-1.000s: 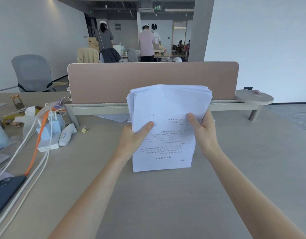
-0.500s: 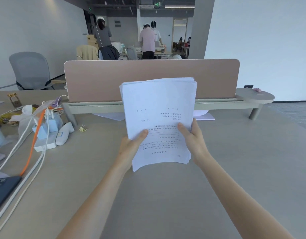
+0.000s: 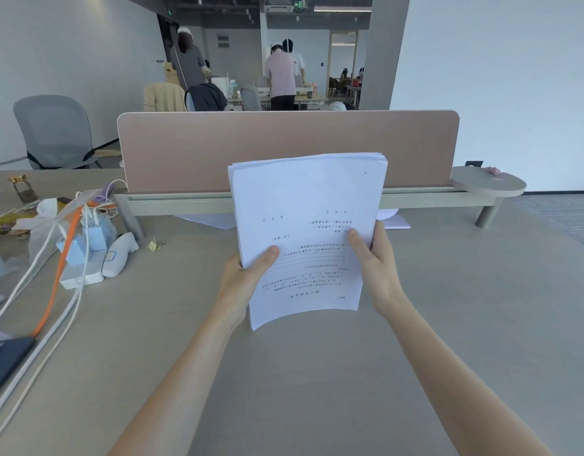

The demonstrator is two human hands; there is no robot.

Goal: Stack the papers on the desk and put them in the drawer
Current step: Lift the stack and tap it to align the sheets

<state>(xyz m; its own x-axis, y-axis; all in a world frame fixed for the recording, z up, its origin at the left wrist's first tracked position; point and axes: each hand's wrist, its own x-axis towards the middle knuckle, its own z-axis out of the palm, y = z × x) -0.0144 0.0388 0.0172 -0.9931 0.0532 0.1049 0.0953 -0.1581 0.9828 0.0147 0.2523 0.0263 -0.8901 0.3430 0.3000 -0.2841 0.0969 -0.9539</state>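
Observation:
A stack of white printed papers (image 3: 303,205) stands nearly upright above the middle of the desk (image 3: 448,324), its text upside down to me. My left hand (image 3: 247,278) grips the stack's lower left edge with the thumb on the front sheet. My right hand (image 3: 372,258) grips the lower right edge the same way. The sheets' top edges are nearly flush. More white paper (image 3: 396,222) lies flat on the desk behind the stack, under the shelf rail. No drawer is in view.
A pink divider panel (image 3: 284,149) with a grey shelf rail (image 3: 432,199) runs across the back of the desk. At the left lie a power strip with chargers (image 3: 83,258), white and orange cables (image 3: 56,284), a dark phone (image 3: 4,360) and a binder clip (image 3: 155,245).
The loose, fanned sheets have been squared into a tighter stack. Both hands have slid lower on the stack, and it has shifted slightly left and stands more upright.

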